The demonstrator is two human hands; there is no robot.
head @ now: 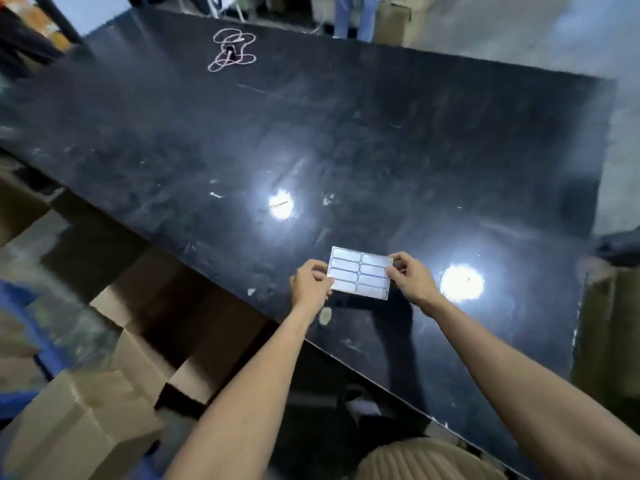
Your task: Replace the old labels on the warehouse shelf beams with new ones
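White label sheet (359,273) with blue-outlined labels; glossy black table (346,140); brown cartons (86,420).

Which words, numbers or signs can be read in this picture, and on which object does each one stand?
None can be read.
Label sheet, held by both hands over the black table: two columns of outlined labels, any print too blurred to read.
Chalk-like white scribble at the table's far end: loops only, no legible letters.
Cardboard boxes at the left: no readable print.

Glossy black table top (346,140), scuffed; white paper label sheet (360,273); matt cardboard boxes (79,420).
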